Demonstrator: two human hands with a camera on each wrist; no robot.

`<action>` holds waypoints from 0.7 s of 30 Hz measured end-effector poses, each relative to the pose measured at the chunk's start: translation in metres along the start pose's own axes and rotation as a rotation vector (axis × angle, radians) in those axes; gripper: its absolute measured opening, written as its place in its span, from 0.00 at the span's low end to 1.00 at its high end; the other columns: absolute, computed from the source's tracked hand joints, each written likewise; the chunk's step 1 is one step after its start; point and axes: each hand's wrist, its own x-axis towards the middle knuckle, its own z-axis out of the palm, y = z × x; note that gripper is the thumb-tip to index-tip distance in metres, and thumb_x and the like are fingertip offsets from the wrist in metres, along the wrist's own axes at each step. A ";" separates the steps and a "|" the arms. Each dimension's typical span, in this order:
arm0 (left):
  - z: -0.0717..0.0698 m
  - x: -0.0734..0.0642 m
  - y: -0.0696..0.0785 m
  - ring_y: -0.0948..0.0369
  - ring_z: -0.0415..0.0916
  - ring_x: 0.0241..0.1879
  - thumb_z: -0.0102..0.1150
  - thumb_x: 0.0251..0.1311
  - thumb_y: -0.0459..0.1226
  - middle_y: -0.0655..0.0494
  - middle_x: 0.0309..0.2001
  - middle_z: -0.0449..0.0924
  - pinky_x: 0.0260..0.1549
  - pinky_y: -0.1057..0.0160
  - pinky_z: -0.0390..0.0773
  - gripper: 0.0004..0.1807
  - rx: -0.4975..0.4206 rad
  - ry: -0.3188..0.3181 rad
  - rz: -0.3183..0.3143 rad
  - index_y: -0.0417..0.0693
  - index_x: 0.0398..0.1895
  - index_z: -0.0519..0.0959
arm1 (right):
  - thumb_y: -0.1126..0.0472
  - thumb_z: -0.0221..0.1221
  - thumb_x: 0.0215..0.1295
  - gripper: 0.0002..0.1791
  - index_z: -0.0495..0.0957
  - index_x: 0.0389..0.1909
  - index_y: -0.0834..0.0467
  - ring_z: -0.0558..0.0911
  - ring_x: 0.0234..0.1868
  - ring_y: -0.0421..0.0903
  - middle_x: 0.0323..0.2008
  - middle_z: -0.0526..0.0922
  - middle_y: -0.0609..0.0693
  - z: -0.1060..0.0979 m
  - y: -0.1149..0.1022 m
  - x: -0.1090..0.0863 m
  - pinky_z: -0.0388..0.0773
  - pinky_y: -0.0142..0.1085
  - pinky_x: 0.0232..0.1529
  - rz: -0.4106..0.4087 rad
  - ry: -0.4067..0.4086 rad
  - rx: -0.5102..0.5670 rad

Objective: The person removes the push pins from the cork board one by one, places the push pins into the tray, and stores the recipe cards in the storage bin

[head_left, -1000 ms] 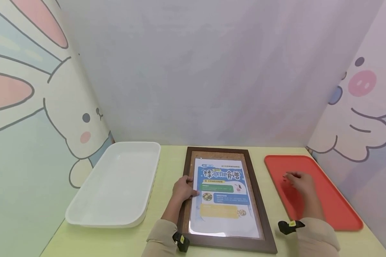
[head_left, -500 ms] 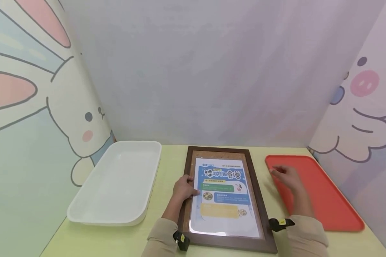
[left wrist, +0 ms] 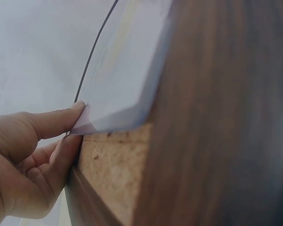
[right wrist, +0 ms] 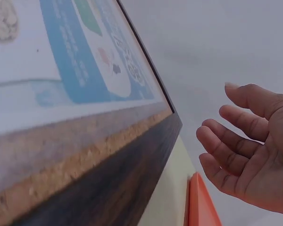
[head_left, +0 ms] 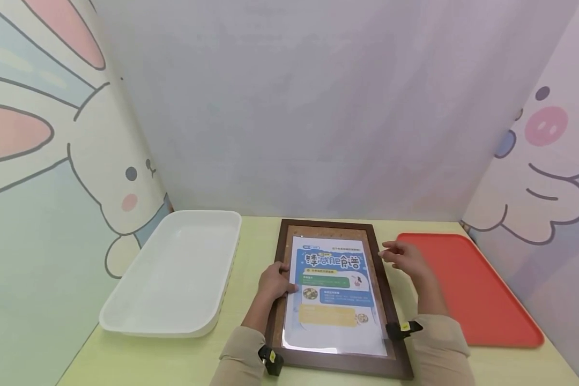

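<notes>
A printed poster (head_left: pixel 335 332), with a glossy clear cover, lies on a cork board (left wrist: pixel 115 165) with a dark wooden frame (head_left: pixel 400 343). My left hand (head_left: pixel 272 284) reaches over the board's left side. In the left wrist view, its thumb and index finger pinch the poster's edge, while the cork shows just below. My right hand (head_left: pixel 407 260) hovers by the board's upper right side, fingers loosely curled. In the right wrist view, thumb and fingers stand apart, and nothing shows between them. The frame is close beside that hand, apart from it.
To the left stands a deep white tray (head_left: pixel 169 279). On the right lies a flat red tray (head_left: pixel 482 300), its left edge beneath my right forearm. A pale curtain (head_left: pixel 289 107) rises behind the yellow-green table (head_left: pixel 246 252). Cartoon-printed walls flank both sides.
My right hand has moved left from over the red tray to the frame's upper right side. The left hand stays at the poster's edge.
</notes>
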 end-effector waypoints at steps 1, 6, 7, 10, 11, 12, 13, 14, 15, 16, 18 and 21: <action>0.000 0.000 0.000 0.58 0.73 0.22 0.74 0.38 0.28 0.46 0.33 0.73 0.18 0.65 0.74 0.30 0.001 0.002 0.001 0.41 0.49 0.74 | 0.42 0.62 0.56 0.37 0.69 0.58 0.64 0.77 0.44 0.54 0.46 0.76 0.60 0.003 0.008 0.007 0.76 0.44 0.41 -0.001 0.005 0.006; 0.000 0.000 0.000 0.58 0.73 0.22 0.74 0.38 0.28 0.45 0.32 0.73 0.18 0.65 0.75 0.30 0.000 0.003 0.001 0.41 0.49 0.74 | 0.37 0.63 0.51 0.34 0.72 0.55 0.53 0.78 0.41 0.52 0.43 0.76 0.53 0.018 0.042 0.043 0.77 0.46 0.40 -0.014 0.055 -0.014; 0.001 0.000 0.000 0.58 0.73 0.22 0.74 0.38 0.28 0.46 0.32 0.73 0.18 0.65 0.75 0.30 -0.003 0.002 0.001 0.41 0.49 0.74 | 0.40 0.63 0.53 0.31 0.73 0.54 0.52 0.77 0.41 0.52 0.43 0.76 0.53 0.022 0.046 0.049 0.77 0.46 0.40 -0.021 0.054 -0.018; 0.001 0.000 0.000 0.58 0.73 0.22 0.74 0.38 0.28 0.46 0.32 0.73 0.18 0.65 0.75 0.30 -0.004 0.007 0.005 0.41 0.49 0.74 | 0.44 0.63 0.56 0.27 0.73 0.53 0.52 0.76 0.40 0.52 0.43 0.76 0.53 0.033 0.048 0.062 0.76 0.44 0.39 -0.035 0.054 -0.016; 0.002 0.000 0.000 0.58 0.73 0.22 0.74 0.38 0.28 0.46 0.32 0.73 0.18 0.65 0.75 0.30 -0.005 0.008 0.007 0.41 0.49 0.74 | 0.44 0.63 0.56 0.27 0.73 0.53 0.52 0.76 0.40 0.52 0.43 0.77 0.53 0.036 0.048 0.066 0.76 0.44 0.39 -0.037 0.059 -0.015; 0.002 0.000 0.000 0.58 0.73 0.22 0.74 0.38 0.28 0.46 0.32 0.73 0.18 0.65 0.75 0.30 -0.006 0.009 0.010 0.41 0.49 0.74 | 0.44 0.63 0.56 0.27 0.74 0.53 0.52 0.76 0.40 0.53 0.43 0.77 0.54 0.039 0.046 0.068 0.76 0.44 0.40 -0.039 0.063 -0.006; 0.002 0.000 0.000 0.58 0.73 0.22 0.74 0.38 0.28 0.46 0.32 0.73 0.18 0.65 0.75 0.30 -0.008 0.009 0.013 0.41 0.49 0.74 | 0.44 0.63 0.56 0.27 0.73 0.53 0.52 0.75 0.41 0.52 0.43 0.76 0.54 0.042 0.044 0.069 0.76 0.45 0.41 -0.039 0.062 -0.001; 0.001 0.000 0.000 0.58 0.73 0.23 0.74 0.38 0.28 0.46 0.32 0.73 0.18 0.65 0.75 0.30 -0.009 0.008 0.015 0.41 0.49 0.74 | 0.44 0.64 0.55 0.27 0.74 0.53 0.52 0.75 0.41 0.53 0.43 0.76 0.54 0.045 0.041 0.070 0.76 0.45 0.42 -0.039 0.069 0.005; 0.002 0.000 0.000 0.57 0.73 0.23 0.74 0.38 0.28 0.46 0.32 0.73 0.19 0.65 0.75 0.30 -0.012 0.004 0.015 0.41 0.49 0.74 | 0.45 0.64 0.55 0.27 0.74 0.53 0.52 0.76 0.41 0.52 0.43 0.77 0.53 0.049 0.038 0.071 0.76 0.46 0.42 -0.037 0.076 0.016; 0.002 0.000 0.000 0.58 0.73 0.23 0.74 0.38 0.28 0.46 0.32 0.73 0.19 0.65 0.75 0.30 -0.009 0.001 0.015 0.41 0.49 0.74 | 0.45 0.64 0.55 0.26 0.75 0.52 0.52 0.76 0.41 0.52 0.43 0.77 0.53 0.052 0.036 0.072 0.76 0.46 0.42 -0.035 0.086 0.022; 0.002 0.000 0.001 0.57 0.73 0.23 0.74 0.38 0.29 0.46 0.32 0.73 0.19 0.65 0.75 0.30 -0.010 -0.001 0.013 0.41 0.49 0.74 | 0.47 0.63 0.57 0.26 0.74 0.53 0.56 0.77 0.40 0.52 0.43 0.77 0.55 0.059 0.029 0.074 0.77 0.45 0.40 -0.049 0.078 0.026; 0.002 0.000 0.001 0.57 0.73 0.23 0.74 0.38 0.29 0.46 0.33 0.73 0.19 0.65 0.75 0.30 -0.006 0.007 0.010 0.41 0.49 0.74 | 0.49 0.62 0.58 0.26 0.74 0.53 0.59 0.77 0.39 0.53 0.42 0.77 0.56 0.068 0.008 0.069 0.78 0.39 0.33 -0.056 0.057 0.023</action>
